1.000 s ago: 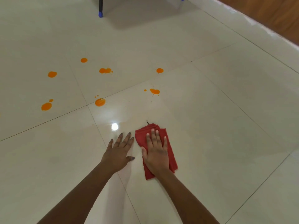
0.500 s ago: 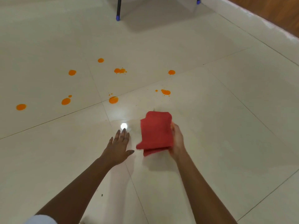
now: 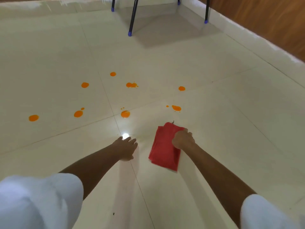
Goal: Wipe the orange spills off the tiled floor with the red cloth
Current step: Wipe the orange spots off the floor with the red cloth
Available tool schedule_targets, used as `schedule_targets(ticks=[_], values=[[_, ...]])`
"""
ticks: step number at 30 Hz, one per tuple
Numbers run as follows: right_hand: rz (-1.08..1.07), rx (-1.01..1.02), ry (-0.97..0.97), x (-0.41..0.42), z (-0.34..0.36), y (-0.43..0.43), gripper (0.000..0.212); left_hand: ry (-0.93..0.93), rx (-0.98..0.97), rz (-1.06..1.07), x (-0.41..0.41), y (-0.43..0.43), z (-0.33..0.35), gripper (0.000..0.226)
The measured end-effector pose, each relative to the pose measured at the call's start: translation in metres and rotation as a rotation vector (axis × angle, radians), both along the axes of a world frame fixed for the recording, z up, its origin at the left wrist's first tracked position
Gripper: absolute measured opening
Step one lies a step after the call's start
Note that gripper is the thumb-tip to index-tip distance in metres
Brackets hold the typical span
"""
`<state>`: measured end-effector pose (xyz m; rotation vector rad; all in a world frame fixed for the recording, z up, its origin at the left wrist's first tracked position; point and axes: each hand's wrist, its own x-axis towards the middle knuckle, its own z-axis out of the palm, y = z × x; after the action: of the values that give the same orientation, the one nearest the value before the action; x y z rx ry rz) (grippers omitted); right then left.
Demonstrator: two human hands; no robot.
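My right hand [image 3: 183, 140] grips the folded red cloth [image 3: 163, 151] by its right upper edge; the cloth hangs down to the floor below the hand. My left hand [image 3: 126, 148] rests flat on the cream tiled floor [image 3: 214, 129] beside it, fingers spread. Several orange spills lie ahead of both hands: the nearest ones are a blob on the tile joint [image 3: 125, 114] and a smear with a small drop [image 3: 176, 108] just beyond the cloth. Others sit farther back [image 3: 131, 85] and to the left [image 3: 33, 118].
Black chair legs with blue feet [image 3: 130, 33] stand at the back, another at the right [image 3: 205, 21]. A white skirting and a brown wall [image 3: 264, 22] run along the right side. A bright light reflection [image 3: 125, 136] shines near my left fingertips.
My right hand lifted the cloth off the floor, then brought it lower and forward, gripping its edge. The view pulled back, so my white sleeves and the chair legs now show.
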<state>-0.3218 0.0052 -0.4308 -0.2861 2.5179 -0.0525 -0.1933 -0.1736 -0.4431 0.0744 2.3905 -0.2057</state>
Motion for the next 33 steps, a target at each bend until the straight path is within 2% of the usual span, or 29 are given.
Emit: schedule_targets(ticks=[3,6,9,11,13,17,20,22,24,27,29,31,33], values=[[0.184,-0.039,0.072,-0.015,0.001,-0.019,0.052,-0.061,-0.064,-0.15,-0.001,-0.03,-0.005,0.076],[0.173,0.002,-0.049,-0.004,-0.017,-0.03,0.064,-0.093,-0.034,-0.237,-0.004,-0.05,-0.01,0.076],[0.237,-0.027,0.004,0.033,-0.042,-0.04,0.063,-0.077,0.008,-0.266,-0.007,-0.065,-0.011,0.076],[0.346,-0.105,0.035,0.057,-0.045,-0.046,0.061,-0.055,0.032,-0.24,-0.002,-0.071,-0.012,0.076],[0.367,-0.169,0.079,0.067,-0.044,-0.053,0.06,-0.028,0.063,-0.2,0.006,-0.079,-0.011,0.077],[0.312,-0.068,0.188,0.067,-0.039,-0.046,0.056,0.054,0.152,-0.076,0.03,-0.086,-0.019,0.077],[0.367,-0.034,0.174,0.061,-0.043,-0.038,0.072,0.111,0.168,0.008,0.045,-0.097,-0.025,0.079],[0.403,-0.038,0.167,0.054,-0.056,-0.032,0.068,0.179,0.155,0.054,0.053,-0.11,-0.037,0.083],[0.42,-0.084,0.252,0.062,-0.07,-0.032,0.063,0.274,0.157,0.062,0.058,-0.124,-0.046,0.087],[0.557,-0.248,0.306,0.101,-0.08,-0.073,0.062,0.245,0.178,0.167,0.067,-0.139,-0.058,0.096],[0.669,-0.32,0.323,0.107,-0.083,-0.117,0.059,0.312,0.189,0.214,0.072,-0.142,-0.07,0.103],[0.669,-0.367,0.392,0.076,-0.09,-0.164,0.057,0.373,0.196,0.228,0.073,-0.144,-0.076,0.107],[0.57,-0.292,0.393,0.026,-0.093,-0.195,0.059,0.399,0.194,0.243,0.071,-0.147,-0.078,0.111]])
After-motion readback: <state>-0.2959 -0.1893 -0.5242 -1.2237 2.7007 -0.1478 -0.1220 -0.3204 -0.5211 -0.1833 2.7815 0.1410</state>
